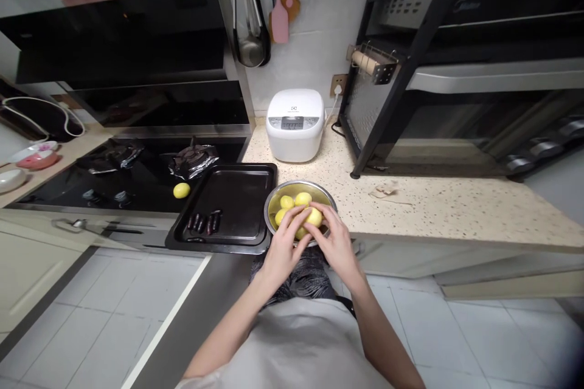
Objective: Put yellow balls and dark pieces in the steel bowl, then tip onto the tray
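Both my left hand [286, 243] and my right hand [336, 240] are closed around one lemon [314, 217], fingertips and thumbs on its sides. They hold it over the near part of a round metal bowl [269, 200]. Several more yellow lemons [303, 199] lie in that bowl, partly hidden by my fingers. Left of the bowl is a black baking tray [237, 194] with several small dark purple pieces [213, 222] near its front left corner; their kind is hard to make out. One lone lemon [181, 190] rests on the stove's front edge.
Behind the bowl stands a white rice cooker [295, 127], plugged in at the wall. A black rack with an oven [447, 127] fills the right side. The black gas stove [150, 158] has foil-lined burners. Scraps [385, 190] lie on the speckled counter [438, 213].
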`<state>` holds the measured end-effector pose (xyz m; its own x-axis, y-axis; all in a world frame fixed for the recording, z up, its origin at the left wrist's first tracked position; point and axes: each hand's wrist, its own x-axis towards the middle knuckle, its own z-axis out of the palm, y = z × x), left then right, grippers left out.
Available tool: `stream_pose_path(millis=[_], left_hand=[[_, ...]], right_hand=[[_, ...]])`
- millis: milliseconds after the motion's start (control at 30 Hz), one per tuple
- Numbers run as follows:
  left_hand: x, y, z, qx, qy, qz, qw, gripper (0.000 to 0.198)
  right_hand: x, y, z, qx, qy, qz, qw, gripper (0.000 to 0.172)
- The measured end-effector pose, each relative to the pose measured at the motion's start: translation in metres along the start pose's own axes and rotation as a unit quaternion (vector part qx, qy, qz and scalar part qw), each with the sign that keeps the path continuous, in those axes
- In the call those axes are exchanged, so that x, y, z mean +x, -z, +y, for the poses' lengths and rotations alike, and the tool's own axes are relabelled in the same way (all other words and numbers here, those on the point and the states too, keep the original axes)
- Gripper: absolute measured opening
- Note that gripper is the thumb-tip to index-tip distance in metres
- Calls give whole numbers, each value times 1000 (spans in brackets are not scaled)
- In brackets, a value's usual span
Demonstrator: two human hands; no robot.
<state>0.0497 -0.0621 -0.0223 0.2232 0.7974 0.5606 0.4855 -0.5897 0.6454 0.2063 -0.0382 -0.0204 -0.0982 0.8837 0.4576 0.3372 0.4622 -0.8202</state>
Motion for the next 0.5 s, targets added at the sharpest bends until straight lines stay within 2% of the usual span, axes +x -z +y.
stream_pose_path(millis=[200,367,500], left_hand=[[-9,22,-10,67,60,-56,994,68],[-14,24,-18,111,66,-89,988,76],[-15,23,-19,142,56,-111,982,73]], right_hand=[[25,2,24,-88,-1,63,994,33],[37,-4,28,-134,12,21,991,37],[38,-6,29,-164,1,8,986,39]])
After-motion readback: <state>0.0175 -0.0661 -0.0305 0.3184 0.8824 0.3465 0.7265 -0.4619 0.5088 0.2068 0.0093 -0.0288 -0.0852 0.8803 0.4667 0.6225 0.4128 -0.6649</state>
